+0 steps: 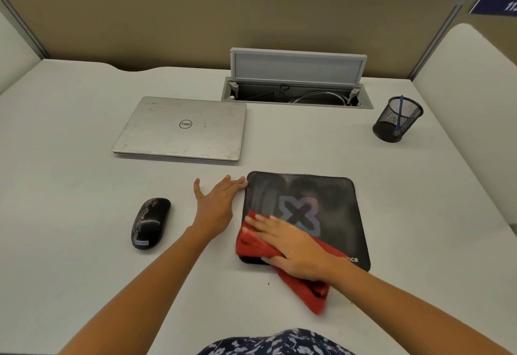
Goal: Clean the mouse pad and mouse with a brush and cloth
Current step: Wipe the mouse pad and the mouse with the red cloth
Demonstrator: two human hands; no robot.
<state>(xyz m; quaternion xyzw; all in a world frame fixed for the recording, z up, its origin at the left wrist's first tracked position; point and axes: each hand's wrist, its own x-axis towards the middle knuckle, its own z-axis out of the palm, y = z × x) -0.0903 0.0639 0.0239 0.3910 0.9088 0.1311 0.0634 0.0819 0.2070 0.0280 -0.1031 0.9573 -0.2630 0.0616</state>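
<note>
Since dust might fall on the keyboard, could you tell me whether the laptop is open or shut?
Shut: the laptop lies flat on the desk, lid down, logo facing up, with no keyboard or screen showing.

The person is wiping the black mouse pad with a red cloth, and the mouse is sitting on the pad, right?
Not quite. In the head view the mouse lies on the desk, left of the mouse pad, not on it. The right hand does press a red cloth on the pad.
</note>
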